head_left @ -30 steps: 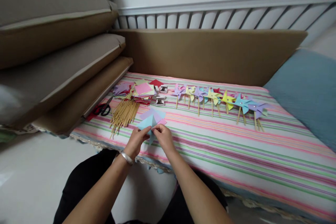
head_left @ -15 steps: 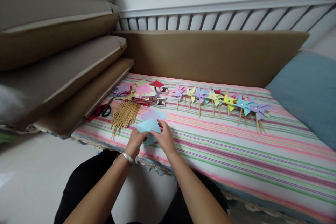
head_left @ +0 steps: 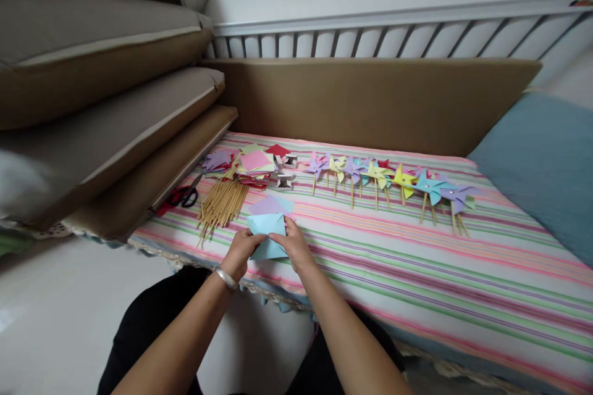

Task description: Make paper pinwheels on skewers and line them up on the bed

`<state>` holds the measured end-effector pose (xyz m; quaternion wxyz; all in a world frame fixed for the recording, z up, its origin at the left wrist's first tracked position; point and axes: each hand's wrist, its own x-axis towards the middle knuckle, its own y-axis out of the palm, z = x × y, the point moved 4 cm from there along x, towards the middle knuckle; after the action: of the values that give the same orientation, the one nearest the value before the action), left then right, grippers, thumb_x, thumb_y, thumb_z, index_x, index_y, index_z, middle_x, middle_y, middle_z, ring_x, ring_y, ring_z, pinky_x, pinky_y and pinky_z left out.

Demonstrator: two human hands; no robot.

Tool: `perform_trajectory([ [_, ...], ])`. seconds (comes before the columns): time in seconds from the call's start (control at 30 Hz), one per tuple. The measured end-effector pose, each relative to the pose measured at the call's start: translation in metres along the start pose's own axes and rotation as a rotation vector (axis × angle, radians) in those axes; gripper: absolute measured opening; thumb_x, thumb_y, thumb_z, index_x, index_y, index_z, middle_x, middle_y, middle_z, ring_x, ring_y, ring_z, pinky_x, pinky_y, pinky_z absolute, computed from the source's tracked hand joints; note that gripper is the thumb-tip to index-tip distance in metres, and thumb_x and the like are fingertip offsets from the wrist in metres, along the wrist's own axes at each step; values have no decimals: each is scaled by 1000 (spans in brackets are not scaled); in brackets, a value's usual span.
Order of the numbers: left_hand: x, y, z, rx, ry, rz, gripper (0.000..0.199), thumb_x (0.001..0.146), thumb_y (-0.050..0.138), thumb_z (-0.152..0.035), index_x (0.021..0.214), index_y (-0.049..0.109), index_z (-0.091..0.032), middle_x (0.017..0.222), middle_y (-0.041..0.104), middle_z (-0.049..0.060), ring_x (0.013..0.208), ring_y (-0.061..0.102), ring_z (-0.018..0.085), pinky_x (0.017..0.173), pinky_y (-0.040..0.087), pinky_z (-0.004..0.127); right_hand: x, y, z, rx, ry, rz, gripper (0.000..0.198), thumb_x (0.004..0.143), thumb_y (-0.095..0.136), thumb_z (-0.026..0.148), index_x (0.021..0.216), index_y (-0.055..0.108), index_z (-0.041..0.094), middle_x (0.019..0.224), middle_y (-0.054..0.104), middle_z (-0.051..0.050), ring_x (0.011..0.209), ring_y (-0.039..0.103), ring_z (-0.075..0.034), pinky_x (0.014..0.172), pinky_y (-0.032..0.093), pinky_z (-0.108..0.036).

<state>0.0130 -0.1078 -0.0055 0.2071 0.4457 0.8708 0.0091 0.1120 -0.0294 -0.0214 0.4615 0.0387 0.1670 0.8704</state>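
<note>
Between my two hands is a light blue sheet of paper (head_left: 267, 224), creased and partly folded. My left hand (head_left: 242, 249) pinches its left edge, thumb on top. On the opposite edge, my right hand (head_left: 294, 243) grips with its thumb near the left thumb. Just beyond the sheet, lilac and blue papers (head_left: 267, 204) lie on the striped cloth (head_left: 370, 271). A bundle of thin wooden sticks (head_left: 223, 202) rests to the left, close to a stack of coloured paper squares (head_left: 256, 168). My fingers under the sheet are hidden.
Scissors (head_left: 188, 195) with dark handles lie left of the sticks. Small open boxes (head_left: 284, 181) stand right of the stack. Finished paper pinwheels (head_left: 404, 180) form a row at the right. Stacked cushions (head_left: 115, 117) rise on the left; a brown board (head_left: 370, 102) stands behind.
The blue sheet has turned and tilted, now showing a squarer shape with its lower part spread flat. My hands have shifted slightly and stay on the sheet.
</note>
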Motion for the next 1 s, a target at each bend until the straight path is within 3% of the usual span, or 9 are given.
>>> perform_trajectory([
  [0.2,6,-5,2,-83,-13,-30,24,47,72,-21,68,64,-11,58,65,3,53,58,15,55,43,26,0,-4,2,-92,-45,-77,51,62,65,23,110,50,18,77,64,-1,66,59,-17,62,47,-30],
  [0.33,14,-15,-4,-152,2,-104,28,46,72,-21,70,60,-14,56,61,-3,51,55,12,53,42,24,-9,-10,23,-424,-322,-188,38,75,56,24,112,53,18,81,61,-3,73,58,-17,73,48,-34],
  [0.43,15,-20,-9,-184,-18,-136,30,45,70,-20,72,58,-15,52,58,-5,46,52,11,50,41,24,-22,-3,39,-673,-567,-155,27,80,51,18,104,60,21,94,61,-7,91,56,-20,87,45,-37],
  [0.53,15,-23,-11,-196,-49,-151,30,45,69,-19,73,57,-15,51,56,-5,45,52,12,48,41,25,-32,5,44,-820,-703,-86,31,79,47,10,102,63,24,102,60,-7,101,53,-21,93,43,-39],
  [0.7,14,-28,-15,-198,-62,-171,32,46,69,-18,75,57,-14,52,57,-5,46,53,12,48,43,26,-34,12,39,-940,-758,12,47,71,43,-1,106,62,24,124,51,-8,110,49,-22,97,41,-41],
  [1.0,12,-33,-16,-114,-23,-174,27,44,71,-22,64,56,-14,49,56,-4,46,51,12,49,41,26,-34,14,40,-1002,-770,40,16,78,55,13,85,65,23,125,52,-8,114,46,-24,99,36,-46],
])
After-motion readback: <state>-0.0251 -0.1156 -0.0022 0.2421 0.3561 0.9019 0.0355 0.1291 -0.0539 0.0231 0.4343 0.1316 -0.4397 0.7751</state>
